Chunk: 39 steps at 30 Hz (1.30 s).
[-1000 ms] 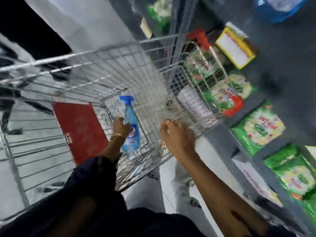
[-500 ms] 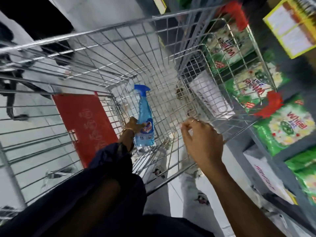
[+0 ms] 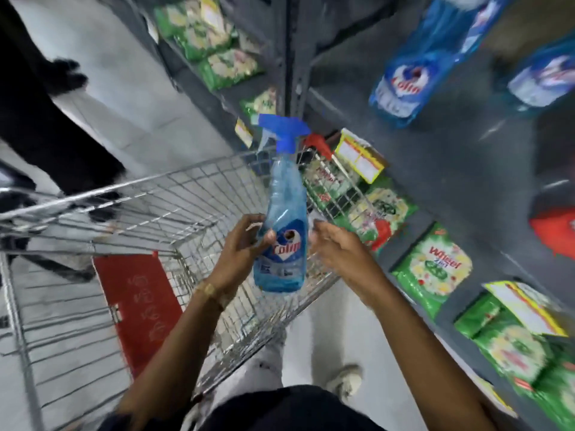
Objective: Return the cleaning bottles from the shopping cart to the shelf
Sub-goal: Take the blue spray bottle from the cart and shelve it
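A blue spray bottle (image 3: 284, 219) with a blue trigger head stands upright above the wire shopping cart (image 3: 174, 194), gripped at its lower body by my left hand (image 3: 241, 247). Just right of the bottle is my right hand (image 3: 334, 247), fingers apart, close to the bottle's side and holding nothing. The grey shelf (image 3: 435, 169) rises on the right. Blue cleaner refill pouches (image 3: 413, 76) lie on an upper level of that shelf.
Green detergent bags (image 3: 432, 269) fill the lower shelf levels beside the cart. A red flap (image 3: 137, 306) lies on the cart's child seat. Another person's dark legs and shoe (image 3: 65, 76) stand at the upper left on the pale floor.
My left hand has lifted the spray bottle out of the cart basket to above its rim. My right hand has let go of the cart's edge and come up beside the bottle.
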Each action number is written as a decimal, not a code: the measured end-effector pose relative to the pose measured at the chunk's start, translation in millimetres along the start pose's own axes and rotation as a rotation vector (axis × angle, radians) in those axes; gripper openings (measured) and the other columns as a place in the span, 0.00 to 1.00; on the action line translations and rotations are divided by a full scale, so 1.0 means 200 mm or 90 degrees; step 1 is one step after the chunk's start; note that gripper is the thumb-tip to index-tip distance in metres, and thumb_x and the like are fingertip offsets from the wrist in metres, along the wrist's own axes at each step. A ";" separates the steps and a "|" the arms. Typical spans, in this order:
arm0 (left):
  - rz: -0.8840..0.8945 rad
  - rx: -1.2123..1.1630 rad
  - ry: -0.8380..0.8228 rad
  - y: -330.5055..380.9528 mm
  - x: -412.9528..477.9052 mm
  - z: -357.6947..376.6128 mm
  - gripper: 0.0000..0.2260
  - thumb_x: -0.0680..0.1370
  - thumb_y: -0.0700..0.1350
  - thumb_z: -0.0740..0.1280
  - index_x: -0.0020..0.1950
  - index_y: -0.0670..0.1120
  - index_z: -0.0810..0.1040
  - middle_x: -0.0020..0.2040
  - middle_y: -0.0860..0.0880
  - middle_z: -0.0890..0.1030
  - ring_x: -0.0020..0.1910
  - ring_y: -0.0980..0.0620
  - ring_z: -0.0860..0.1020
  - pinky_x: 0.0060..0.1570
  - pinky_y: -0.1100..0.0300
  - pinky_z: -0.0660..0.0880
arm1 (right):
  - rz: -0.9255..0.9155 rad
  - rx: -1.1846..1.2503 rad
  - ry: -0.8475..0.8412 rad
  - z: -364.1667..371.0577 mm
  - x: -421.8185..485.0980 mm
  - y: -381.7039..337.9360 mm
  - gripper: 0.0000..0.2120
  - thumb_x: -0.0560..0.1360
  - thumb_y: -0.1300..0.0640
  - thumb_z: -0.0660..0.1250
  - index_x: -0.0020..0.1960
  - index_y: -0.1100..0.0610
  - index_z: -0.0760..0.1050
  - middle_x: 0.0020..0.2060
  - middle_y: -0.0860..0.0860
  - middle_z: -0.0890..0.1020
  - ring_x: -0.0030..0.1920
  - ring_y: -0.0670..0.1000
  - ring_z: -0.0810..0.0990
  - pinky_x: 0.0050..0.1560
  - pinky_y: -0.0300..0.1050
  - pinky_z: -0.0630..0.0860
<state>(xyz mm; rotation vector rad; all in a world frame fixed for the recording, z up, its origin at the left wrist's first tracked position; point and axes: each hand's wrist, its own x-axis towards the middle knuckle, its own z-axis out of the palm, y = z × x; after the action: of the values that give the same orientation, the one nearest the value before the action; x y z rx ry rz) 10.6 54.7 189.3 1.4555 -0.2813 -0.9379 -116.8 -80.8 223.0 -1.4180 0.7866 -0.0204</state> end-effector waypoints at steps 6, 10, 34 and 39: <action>0.119 -0.030 -0.103 0.23 -0.11 0.40 0.14 0.75 0.38 0.65 0.60 0.39 0.71 0.60 0.39 0.78 0.53 0.49 0.79 0.47 0.66 0.79 | -0.129 0.165 0.112 -0.26 -0.24 -0.08 0.13 0.77 0.62 0.64 0.61 0.61 0.76 0.54 0.58 0.84 0.52 0.54 0.83 0.49 0.49 0.81; 0.166 0.034 -0.160 0.26 -0.13 0.64 0.13 0.76 0.37 0.64 0.60 0.37 0.72 0.58 0.41 0.80 0.53 0.52 0.80 0.51 0.63 0.79 | -0.168 0.186 0.220 -0.43 -0.40 -0.05 0.10 0.76 0.63 0.63 0.57 0.59 0.78 0.51 0.54 0.86 0.51 0.52 0.84 0.45 0.42 0.81; 0.417 0.256 -0.311 0.43 0.54 1.37 0.15 0.78 0.43 0.59 0.65 0.45 0.67 0.60 0.52 0.75 0.58 0.63 0.75 0.59 0.65 0.74 | -0.340 0.132 0.478 -1.08 -0.14 -0.21 0.19 0.75 0.58 0.64 0.66 0.55 0.72 0.60 0.55 0.81 0.60 0.55 0.80 0.62 0.63 0.75; 0.437 0.266 -0.316 0.44 0.59 1.43 0.15 0.80 0.40 0.59 0.66 0.39 0.67 0.59 0.52 0.75 0.55 0.74 0.74 0.53 0.75 0.72 | -0.328 0.120 0.513 -1.11 -0.08 -0.19 0.18 0.78 0.65 0.61 0.68 0.58 0.70 0.60 0.55 0.80 0.59 0.53 0.80 0.61 0.56 0.76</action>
<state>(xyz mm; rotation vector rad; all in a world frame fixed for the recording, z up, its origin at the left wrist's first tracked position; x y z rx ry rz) -76.8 -243.1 270.9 1.3220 -1.3179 -0.6686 -222.6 -273.2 276.1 -1.3889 1.0027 -1.0900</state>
